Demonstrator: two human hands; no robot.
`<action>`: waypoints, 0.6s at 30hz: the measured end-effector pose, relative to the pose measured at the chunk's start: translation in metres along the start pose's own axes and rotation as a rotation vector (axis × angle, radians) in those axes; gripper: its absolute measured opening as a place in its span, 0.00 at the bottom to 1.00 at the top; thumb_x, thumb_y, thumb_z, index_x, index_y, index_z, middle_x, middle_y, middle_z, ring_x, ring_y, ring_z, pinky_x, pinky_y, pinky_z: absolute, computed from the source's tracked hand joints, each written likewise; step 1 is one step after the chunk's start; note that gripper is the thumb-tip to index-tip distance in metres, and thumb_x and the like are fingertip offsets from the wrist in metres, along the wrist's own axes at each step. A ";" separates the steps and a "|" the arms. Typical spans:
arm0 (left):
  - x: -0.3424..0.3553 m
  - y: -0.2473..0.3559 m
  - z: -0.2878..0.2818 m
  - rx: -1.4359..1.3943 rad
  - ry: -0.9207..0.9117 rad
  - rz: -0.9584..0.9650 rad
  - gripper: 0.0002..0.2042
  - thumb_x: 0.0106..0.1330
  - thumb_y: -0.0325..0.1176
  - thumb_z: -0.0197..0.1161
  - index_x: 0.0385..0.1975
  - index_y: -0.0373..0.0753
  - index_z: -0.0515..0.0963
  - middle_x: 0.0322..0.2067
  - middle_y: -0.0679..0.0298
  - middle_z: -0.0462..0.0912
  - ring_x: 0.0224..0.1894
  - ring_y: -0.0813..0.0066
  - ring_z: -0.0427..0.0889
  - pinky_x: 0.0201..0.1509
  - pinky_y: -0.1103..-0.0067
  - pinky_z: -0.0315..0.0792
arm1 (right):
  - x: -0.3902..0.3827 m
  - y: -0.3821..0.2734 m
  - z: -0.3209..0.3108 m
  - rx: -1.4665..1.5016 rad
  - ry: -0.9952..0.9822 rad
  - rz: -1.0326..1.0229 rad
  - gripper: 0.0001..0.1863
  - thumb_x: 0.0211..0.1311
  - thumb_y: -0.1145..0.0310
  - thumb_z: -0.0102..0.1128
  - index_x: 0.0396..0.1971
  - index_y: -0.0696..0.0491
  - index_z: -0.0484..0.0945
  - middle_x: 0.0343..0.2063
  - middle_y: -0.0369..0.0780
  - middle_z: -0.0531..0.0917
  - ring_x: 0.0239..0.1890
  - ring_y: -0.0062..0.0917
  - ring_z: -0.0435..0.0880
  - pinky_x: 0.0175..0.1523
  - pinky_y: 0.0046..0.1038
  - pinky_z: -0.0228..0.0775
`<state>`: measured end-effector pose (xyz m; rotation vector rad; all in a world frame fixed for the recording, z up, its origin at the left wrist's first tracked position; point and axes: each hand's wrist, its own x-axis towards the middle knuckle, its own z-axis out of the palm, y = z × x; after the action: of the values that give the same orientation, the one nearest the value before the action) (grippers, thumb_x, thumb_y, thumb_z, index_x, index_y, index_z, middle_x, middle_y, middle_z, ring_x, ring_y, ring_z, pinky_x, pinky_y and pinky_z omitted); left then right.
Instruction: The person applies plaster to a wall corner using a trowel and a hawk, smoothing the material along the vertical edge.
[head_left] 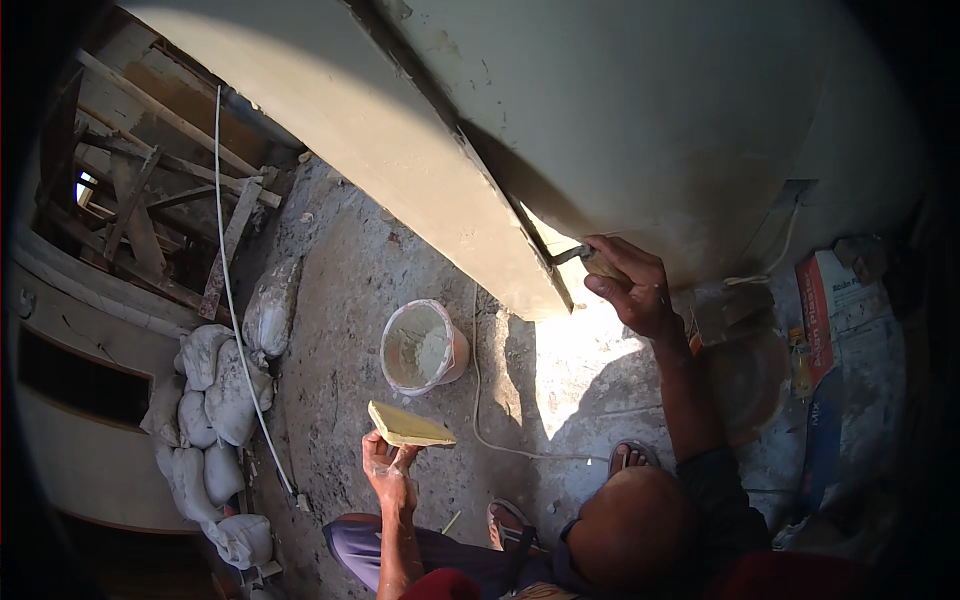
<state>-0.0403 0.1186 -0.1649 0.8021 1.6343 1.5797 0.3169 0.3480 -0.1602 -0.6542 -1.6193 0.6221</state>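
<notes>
My right hand (632, 285) is closed around the wooden handle of a small trowel (572, 254). Its metal blade meets the edge of the pale plastered wall (440, 200), near that wall's lower end. Below and to the left, my left hand (390, 472) grips a pale yellow plasterer's hawk (408, 426) from underneath. The hawk is tilted, and its handle is hidden by my fingers. Just beyond it stands a bucket (457, 358) with a whitish rim and grey-white mix inside. Smears of pale material show on my left fingers and wrist.
Filled white sacks (225, 390) are piled at the left, beside a long thin white pipe (232, 290). Wooden framing (150, 210) stands behind. A pale cable (478, 400) crosses the rough floor near my sandalled feet (512, 522). Printed paper bags (835, 330) lie at the right.
</notes>
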 end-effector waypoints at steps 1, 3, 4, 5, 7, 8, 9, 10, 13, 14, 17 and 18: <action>0.000 0.000 0.000 -0.004 0.004 0.009 0.20 0.56 0.15 0.65 0.46 0.36 0.68 0.44 0.61 0.76 0.45 0.69 0.79 0.49 0.69 0.78 | -0.005 0.001 -0.003 0.002 -0.001 0.001 0.23 0.55 0.72 0.65 0.52 0.62 0.75 0.43 0.48 0.82 0.45 0.32 0.82 0.52 0.29 0.72; 0.000 -0.001 0.000 0.000 0.001 0.013 0.20 0.56 0.15 0.65 0.46 0.36 0.68 0.44 0.61 0.76 0.46 0.69 0.79 0.49 0.69 0.78 | -0.024 0.001 -0.014 0.117 -0.011 0.194 0.23 0.54 0.74 0.64 0.52 0.62 0.75 0.41 0.47 0.82 0.44 0.29 0.82 0.52 0.27 0.71; 0.000 -0.001 -0.001 0.004 -0.002 0.020 0.20 0.55 0.15 0.66 0.46 0.36 0.68 0.44 0.61 0.76 0.46 0.69 0.79 0.50 0.69 0.78 | -0.031 0.005 -0.012 0.106 0.048 0.212 0.23 0.53 0.75 0.63 0.51 0.63 0.75 0.40 0.46 0.82 0.43 0.28 0.81 0.52 0.26 0.70; 0.000 -0.002 0.000 0.007 -0.007 0.012 0.20 0.55 0.15 0.66 0.46 0.36 0.68 0.44 0.61 0.76 0.46 0.69 0.79 0.50 0.69 0.78 | -0.033 0.005 -0.011 0.103 0.051 0.221 0.23 0.53 0.75 0.63 0.51 0.63 0.75 0.40 0.46 0.82 0.43 0.28 0.81 0.52 0.26 0.70; 0.001 -0.003 0.001 0.006 -0.010 -0.003 0.20 0.55 0.16 0.66 0.46 0.36 0.68 0.44 0.61 0.76 0.46 0.69 0.78 0.50 0.68 0.78 | -0.030 0.004 -0.003 -0.050 0.185 0.095 0.22 0.52 0.77 0.64 0.50 0.63 0.76 0.42 0.46 0.82 0.44 0.29 0.81 0.51 0.27 0.71; -0.001 -0.001 -0.006 0.025 0.003 0.001 0.20 0.55 0.16 0.66 0.46 0.36 0.68 0.44 0.61 0.76 0.46 0.69 0.78 0.50 0.68 0.78 | -0.029 0.009 0.015 -0.101 0.235 0.037 0.22 0.52 0.79 0.65 0.49 0.64 0.76 0.42 0.47 0.82 0.45 0.31 0.82 0.50 0.27 0.73; 0.001 -0.004 -0.005 0.020 0.001 -0.006 0.20 0.56 0.16 0.66 0.46 0.36 0.68 0.44 0.61 0.76 0.46 0.69 0.79 0.51 0.68 0.78 | -0.026 0.008 0.022 -0.144 0.260 -0.019 0.21 0.52 0.80 0.66 0.48 0.64 0.77 0.42 0.48 0.82 0.44 0.32 0.83 0.48 0.28 0.76; 0.001 -0.006 -0.003 0.015 -0.001 -0.012 0.20 0.56 0.16 0.66 0.45 0.36 0.68 0.44 0.61 0.76 0.46 0.69 0.79 0.51 0.68 0.78 | -0.024 0.006 0.031 -0.200 0.284 -0.035 0.21 0.52 0.80 0.66 0.48 0.63 0.77 0.42 0.48 0.82 0.43 0.33 0.83 0.47 0.28 0.77; 0.002 -0.005 0.003 0.021 -0.003 -0.022 0.19 0.56 0.16 0.66 0.45 0.37 0.67 0.44 0.61 0.77 0.46 0.69 0.79 0.51 0.68 0.78 | -0.026 0.011 0.059 -0.257 0.289 -0.081 0.20 0.52 0.79 0.66 0.48 0.63 0.77 0.41 0.49 0.82 0.40 0.34 0.84 0.43 0.29 0.79; 0.002 -0.005 0.001 0.026 0.001 -0.021 0.19 0.56 0.16 0.66 0.45 0.37 0.67 0.44 0.61 0.77 0.46 0.69 0.79 0.51 0.68 0.78 | -0.026 0.009 0.066 -0.215 0.275 -0.076 0.21 0.53 0.79 0.66 0.49 0.62 0.76 0.41 0.49 0.82 0.40 0.34 0.85 0.42 0.28 0.79; 0.001 -0.005 0.001 0.013 -0.009 0.001 0.20 0.56 0.16 0.66 0.45 0.36 0.67 0.44 0.61 0.77 0.46 0.69 0.79 0.51 0.68 0.78 | -0.030 0.000 0.052 -0.105 0.193 0.002 0.22 0.55 0.77 0.66 0.51 0.63 0.75 0.42 0.49 0.82 0.40 0.32 0.85 0.41 0.26 0.79; 0.001 -0.005 0.001 0.024 -0.011 0.008 0.18 0.57 0.17 0.66 0.44 0.37 0.67 0.44 0.61 0.77 0.45 0.68 0.80 0.51 0.67 0.79 | -0.036 0.004 0.045 -0.026 0.151 0.035 0.22 0.56 0.76 0.65 0.52 0.64 0.75 0.43 0.49 0.82 0.41 0.31 0.84 0.43 0.26 0.78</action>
<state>-0.0397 0.1200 -0.1695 0.8302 1.6468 1.5611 0.2774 0.3234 -0.1941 -0.7323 -1.4799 0.5644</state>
